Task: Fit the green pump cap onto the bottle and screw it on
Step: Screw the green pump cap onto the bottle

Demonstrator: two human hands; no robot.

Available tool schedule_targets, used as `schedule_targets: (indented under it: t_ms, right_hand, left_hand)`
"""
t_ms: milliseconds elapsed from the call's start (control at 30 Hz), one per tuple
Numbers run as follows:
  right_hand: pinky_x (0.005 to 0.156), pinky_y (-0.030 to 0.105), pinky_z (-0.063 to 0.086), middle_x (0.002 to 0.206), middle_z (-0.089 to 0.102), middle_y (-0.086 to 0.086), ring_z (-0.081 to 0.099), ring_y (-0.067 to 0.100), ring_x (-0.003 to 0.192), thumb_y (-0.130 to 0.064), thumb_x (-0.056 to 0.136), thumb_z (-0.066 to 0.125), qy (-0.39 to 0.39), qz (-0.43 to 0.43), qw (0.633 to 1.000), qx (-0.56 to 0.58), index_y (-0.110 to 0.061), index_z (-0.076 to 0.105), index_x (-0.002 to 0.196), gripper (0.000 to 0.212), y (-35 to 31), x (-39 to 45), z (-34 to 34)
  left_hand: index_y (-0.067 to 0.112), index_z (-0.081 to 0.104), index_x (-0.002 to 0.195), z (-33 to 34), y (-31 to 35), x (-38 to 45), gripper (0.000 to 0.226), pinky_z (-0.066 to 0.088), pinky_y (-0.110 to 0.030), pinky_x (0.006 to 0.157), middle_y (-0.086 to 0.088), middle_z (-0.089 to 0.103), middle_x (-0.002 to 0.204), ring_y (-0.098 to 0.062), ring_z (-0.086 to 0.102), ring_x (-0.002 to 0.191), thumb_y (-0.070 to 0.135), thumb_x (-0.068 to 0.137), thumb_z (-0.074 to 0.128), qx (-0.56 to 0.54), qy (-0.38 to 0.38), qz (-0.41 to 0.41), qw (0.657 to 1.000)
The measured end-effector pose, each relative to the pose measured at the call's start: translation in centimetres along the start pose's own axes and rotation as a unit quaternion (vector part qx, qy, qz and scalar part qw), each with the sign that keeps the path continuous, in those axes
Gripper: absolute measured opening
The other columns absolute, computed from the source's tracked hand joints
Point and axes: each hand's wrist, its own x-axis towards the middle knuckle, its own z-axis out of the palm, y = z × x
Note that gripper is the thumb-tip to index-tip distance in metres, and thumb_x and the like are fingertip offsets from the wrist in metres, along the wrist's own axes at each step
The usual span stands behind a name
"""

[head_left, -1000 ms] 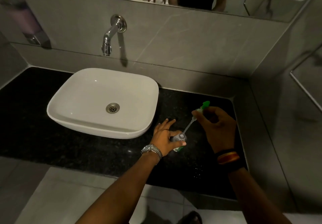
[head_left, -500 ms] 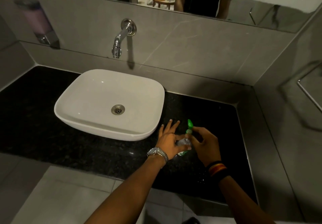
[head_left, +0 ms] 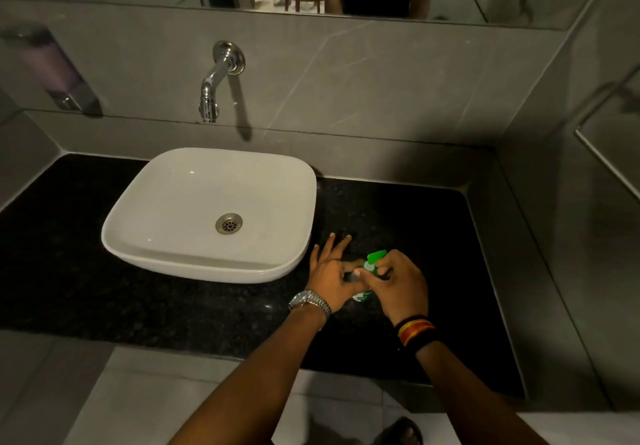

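Observation:
A small bottle (head_left: 362, 295) with a green and white label stands on the black counter (head_left: 173, 306), to the right of the basin. Most of it is hidden by my hands. My left hand (head_left: 330, 276) grips its upper part with thumb and index finger, the other fingers spread out. The green pump cap (head_left: 373, 260) sits on the bottle's neck, nozzle pointing up and to the right. My right hand (head_left: 398, 283) is closed around the cap's collar from the right. The dip tube is out of sight inside the bottle.
A white basin (head_left: 207, 216) rests on the counter to the left of my hands, under a chrome wall tap (head_left: 216, 80). A soap dispenser (head_left: 55, 70) hangs on the left wall. Grey tiled walls close in the counter behind and on the right.
My right hand has lowered the pump cap, sliding its tube down into the bottle until the cap sits on the neck. My left hand has kept hold of the bottle.

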Motion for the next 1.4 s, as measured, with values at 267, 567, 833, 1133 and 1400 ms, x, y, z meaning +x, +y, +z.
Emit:
schedule_targets:
  t_ms: [267,567,833,1133,1400]
  right_hand:
    - [0.094,0.027,0.045,0.12,0.056,0.0,0.055,0.017,0.114,-0.027,0.076,0.081,-0.071,-0.047,0.994,0.07,-0.014,0.074,0.101,0.029,1.8,0.6,-0.3]
    - [0.107,0.032,0.04,0.128,0.052,-0.011,0.045,0.009,0.122,-0.04,0.075,0.08,-0.09,-0.045,0.989,0.104,-0.024,0.069,0.117,0.046,2.4,1.0,-0.8]
    - [0.095,0.039,0.048,0.111,0.058,-0.008,0.053,0.015,0.108,-0.056,0.06,0.083,-0.084,-0.034,0.995,0.03,-0.029,0.066,0.099,0.051,1.5,1.7,-1.1]
    - [0.085,0.039,0.051,0.098,0.059,-0.007,0.057,0.016,0.095,-0.056,0.061,0.082,-0.069,-0.058,0.996,0.001,-0.026,0.061,0.084,0.043,1.2,1.9,-1.3]
    - [0.098,0.029,0.044,0.122,0.059,-0.006,0.053,0.015,0.115,-0.038,0.074,0.08,-0.092,-0.085,0.992,0.035,-0.022,0.071,0.096,0.028,1.9,1.5,-1.3]
  left_hand:
    - [0.043,0.069,0.12,-0.3,0.3,-0.1,0.05,-0.01,-0.045,0.122,0.007,0.026,0.165,-0.017,0.0,0.155,0.062,0.074,0.063,-0.012,-0.009,-0.014,1.0]
    - [0.046,0.068,0.121,-0.4,0.5,-0.3,0.049,-0.011,-0.046,0.121,0.007,0.026,0.164,-0.017,0.0,0.155,0.062,0.074,0.065,-0.023,-0.014,-0.016,1.0]
    - [0.041,0.071,0.119,-0.2,0.2,-0.2,0.049,-0.011,-0.046,0.121,0.007,0.028,0.164,-0.005,-0.005,0.148,0.061,0.075,0.064,-0.008,-0.009,-0.008,1.0]
    - [0.038,0.073,0.117,-0.2,0.6,-0.4,0.052,-0.009,-0.047,0.12,0.006,0.032,0.162,-0.02,0.003,0.155,0.063,0.073,0.063,0.011,0.008,-0.006,1.0]
    - [0.04,0.071,0.118,-0.1,0.8,-0.6,0.05,-0.01,-0.046,0.121,0.005,0.032,0.162,-0.02,0.003,0.155,0.063,0.075,0.063,-0.006,0.006,-0.02,1.0]
